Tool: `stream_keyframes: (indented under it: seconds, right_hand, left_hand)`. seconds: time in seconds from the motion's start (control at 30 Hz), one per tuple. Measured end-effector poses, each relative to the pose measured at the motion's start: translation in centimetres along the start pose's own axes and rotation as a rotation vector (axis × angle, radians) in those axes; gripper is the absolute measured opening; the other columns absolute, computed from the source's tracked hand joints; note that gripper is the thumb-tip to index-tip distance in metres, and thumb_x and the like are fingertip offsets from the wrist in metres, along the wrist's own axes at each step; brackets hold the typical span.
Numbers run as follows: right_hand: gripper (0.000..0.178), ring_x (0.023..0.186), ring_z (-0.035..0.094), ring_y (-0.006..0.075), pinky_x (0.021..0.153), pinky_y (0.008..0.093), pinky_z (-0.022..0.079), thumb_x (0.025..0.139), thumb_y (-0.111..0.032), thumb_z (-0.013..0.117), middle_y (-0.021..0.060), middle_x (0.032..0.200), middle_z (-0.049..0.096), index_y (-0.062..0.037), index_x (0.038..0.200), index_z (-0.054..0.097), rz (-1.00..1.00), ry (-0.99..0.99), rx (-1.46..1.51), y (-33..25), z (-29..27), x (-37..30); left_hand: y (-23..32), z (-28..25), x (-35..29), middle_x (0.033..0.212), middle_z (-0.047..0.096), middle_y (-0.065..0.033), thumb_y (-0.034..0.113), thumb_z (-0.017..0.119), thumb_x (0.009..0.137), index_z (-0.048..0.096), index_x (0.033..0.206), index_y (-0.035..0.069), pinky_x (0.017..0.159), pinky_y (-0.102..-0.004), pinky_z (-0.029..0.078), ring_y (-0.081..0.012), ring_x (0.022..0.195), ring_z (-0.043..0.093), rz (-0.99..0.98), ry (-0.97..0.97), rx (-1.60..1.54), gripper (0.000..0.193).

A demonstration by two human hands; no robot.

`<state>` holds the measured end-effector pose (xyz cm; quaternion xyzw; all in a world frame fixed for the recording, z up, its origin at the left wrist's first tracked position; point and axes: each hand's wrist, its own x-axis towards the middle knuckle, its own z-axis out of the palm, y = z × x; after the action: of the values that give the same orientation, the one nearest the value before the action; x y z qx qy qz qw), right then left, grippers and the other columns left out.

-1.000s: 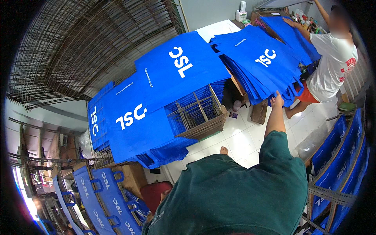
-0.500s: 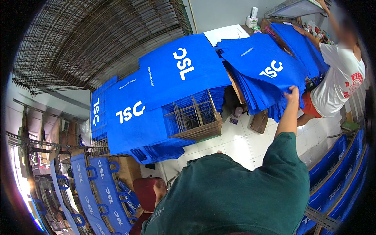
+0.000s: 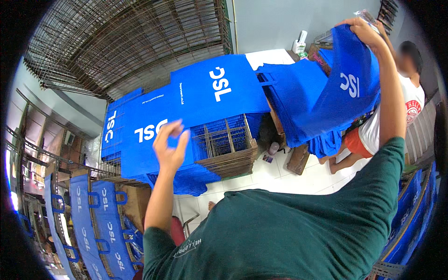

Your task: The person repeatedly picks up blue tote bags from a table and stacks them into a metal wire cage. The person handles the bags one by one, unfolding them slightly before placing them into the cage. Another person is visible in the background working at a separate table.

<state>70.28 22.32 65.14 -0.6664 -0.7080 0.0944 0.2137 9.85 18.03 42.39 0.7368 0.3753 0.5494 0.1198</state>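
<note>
My right hand (image 3: 360,29) is raised at the upper right, closed on the edge of a blue fabric panel (image 3: 322,105) with white lettering. The panel curves up off a stack of similar blue panels (image 3: 291,77), its lower part still over the stack. Over the near left side of the table, my left hand (image 3: 169,148) is in the air with fingers apart and nothing in it. Beneath it lie printed blue panels (image 3: 196,105), spread flat over wire racks (image 3: 228,140).
A co-worker (image 3: 410,88) in a white shirt and orange shorts stands close on the right. A large wire rack (image 3: 126,42) is tilted up at the back left. Blue panels hang on racks (image 3: 86,224) at lower left. A wooden block (image 3: 297,160) lies on the tiled floor.
My right hand has lifted the top blue panel from the right stack, upward and away. My left hand has come up from beside the red chair to above the table.
</note>
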Motion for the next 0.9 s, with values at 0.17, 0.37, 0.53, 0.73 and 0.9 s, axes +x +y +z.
stream_keyframes:
  seconds: [0.17, 0.37, 0.53, 0.73, 0.9]
  right_hand:
    - [0.037, 0.099, 0.058, 0.0231, 0.091, 0.0316, 0.042, 0.078, 0.000, 0.044, 0.0142, 0.103, 0.063, -0.0015, 0.112, 0.060, -0.252, -0.041, -0.306, -12.3, -3.4, -2.0]
    - [0.023, 0.053, 0.056, 0.0162, 0.051, 0.0289, 0.044, 0.064, 0.004, 0.041, 0.0124, 0.058, 0.061, 0.0052, 0.071, 0.063, -0.328, 0.442, -0.436, -29.4, 0.5, -9.1]
    - [0.030, 0.084, 0.054, 0.0226, 0.075, 0.0328, 0.041, 0.071, -0.002, 0.048, 0.0151, 0.091, 0.059, -0.0005, 0.099, 0.057, -0.344, 0.312, -0.509, -25.7, -1.9, -2.8]
    - [0.060, 0.132, 0.030, 0.0273, 0.108, 0.0386, 0.024, 0.085, -0.019, 0.055, 0.0131, 0.143, 0.033, -0.0142, 0.140, 0.031, -0.548, 0.424, -0.615, -12.4, -0.2, 9.0]
    - [0.052, 0.129, 0.035, 0.0225, 0.106, 0.0359, 0.026, 0.090, -0.027, 0.051, 0.0103, 0.138, 0.041, -0.0085, 0.136, 0.038, -0.544, 0.214, -0.263, -15.5, 7.4, 1.4]
  left_hand:
    - [4.4, 7.2, 9.2, 0.123, 0.046, -0.0175, 0.039, 0.080, 0.061, 0.038, 0.132, 0.005, 0.097, -0.0396, 0.038, -0.0310, 0.116, 0.044, 0.083, -0.260, 0.063, 0.089]
    - [4.1, 12.6, 14.8, 0.135, 0.035, -0.0233, 0.066, 0.076, 0.046, 0.030, 0.135, -0.003, 0.104, -0.0414, 0.030, -0.0333, 0.128, 0.032, 0.054, -0.184, 0.327, 0.122]
    - [4.3, 9.8, 16.0, 0.088, 0.068, -0.0100, 0.040, 0.072, 0.071, 0.065, 0.102, 0.002, 0.081, -0.0342, 0.048, -0.0211, 0.086, 0.064, 0.079, -0.602, -0.389, 0.050]
    - [7.7, 5.8, 21.0, 0.087, 0.067, -0.0116, 0.027, 0.064, 0.081, 0.066, 0.096, -0.004, 0.071, -0.0307, 0.050, -0.0178, 0.073, 0.064, -0.309, -0.477, -0.761, 0.034]
    - [4.8, 0.0, 26.5, 0.094, 0.065, -0.0149, 0.028, 0.046, 0.090, 0.060, 0.101, -0.002, 0.079, -0.0380, 0.049, -0.0246, 0.081, 0.063, -0.531, -0.552, -0.985, 0.036]
